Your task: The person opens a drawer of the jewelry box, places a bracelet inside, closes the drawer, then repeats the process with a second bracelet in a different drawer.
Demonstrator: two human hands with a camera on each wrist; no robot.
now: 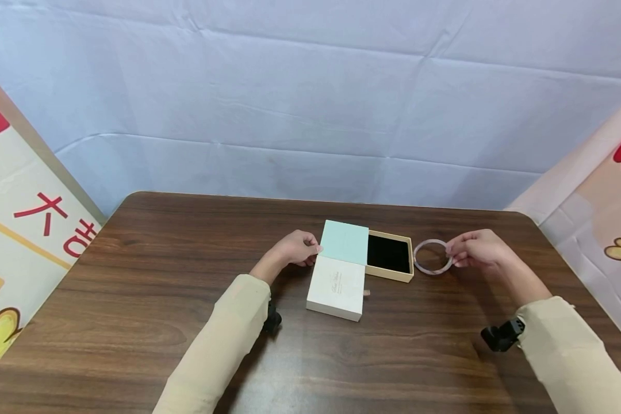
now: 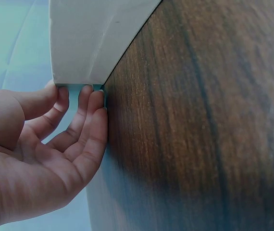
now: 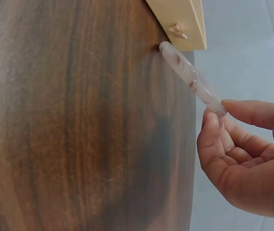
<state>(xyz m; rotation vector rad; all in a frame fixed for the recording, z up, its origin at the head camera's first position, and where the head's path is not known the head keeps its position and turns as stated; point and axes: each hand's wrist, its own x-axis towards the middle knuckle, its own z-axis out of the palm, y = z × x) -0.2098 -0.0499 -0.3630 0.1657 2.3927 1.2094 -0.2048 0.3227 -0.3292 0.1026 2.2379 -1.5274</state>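
Slightly right of the table's middle lies a gift box [image 1: 336, 287] with a white part nearest me and a pale mint panel [image 1: 344, 241] behind it. From the mint side a cream drawer with black lining [image 1: 388, 253] sticks out to the right. My left hand [image 1: 297, 248] holds the box's left edge near where white meets mint; in the left wrist view its thumb and fingertips are at the white wall [image 2: 93, 43]. A translucent whitish bangle [image 1: 432, 257] with reddish spots is pinched between thumb and fingers of my right hand [image 1: 478, 248], close beside the drawer's right end.
The dark wood-grain table [image 1: 186, 322] has its far edge against a pale cloth backdrop [image 1: 290, 103]. Printed panels flank it at left [image 1: 31, 241] and right [image 1: 600, 230]. A small ribbon tab [image 3: 178, 31] shows on the drawer's end.
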